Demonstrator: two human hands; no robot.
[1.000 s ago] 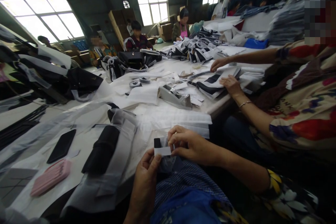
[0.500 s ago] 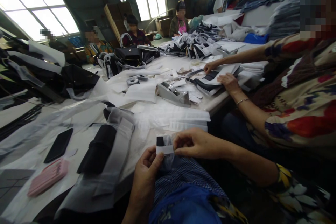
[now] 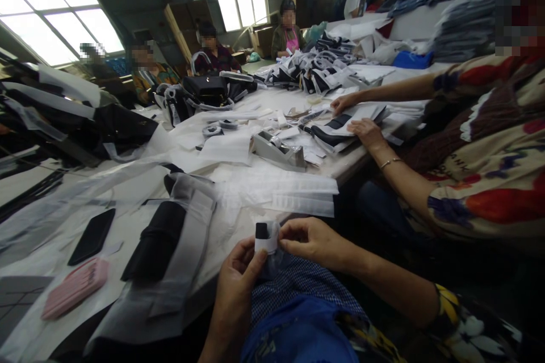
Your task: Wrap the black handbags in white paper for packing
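Over my lap, both hands pinch a small black piece (image 3: pixel 262 231) wrapped in clear film with a white strip across it. My left hand (image 3: pixel 238 283) grips it from below with thumb and fingers closed. My right hand (image 3: pixel 313 241) pinches its right edge at the white strip. The piece sits just off the near edge of the white table (image 3: pixel 128 227).
A black folded item in a plastic sleeve (image 3: pixel 159 241), a black phone (image 3: pixel 91 235) and a pink case (image 3: pixel 70 289) lie at my left. A grey tape dispenser (image 3: pixel 276 150) stands mid-table. A co-worker's hands (image 3: pixel 368 130) rest on black-and-white pieces at the right; several people sit far behind.
The white strip now wraps tighter around the black piece, and my right hand's fingers have shifted slightly along it. The view has tilted a little; the co-worker's hands barely moved.
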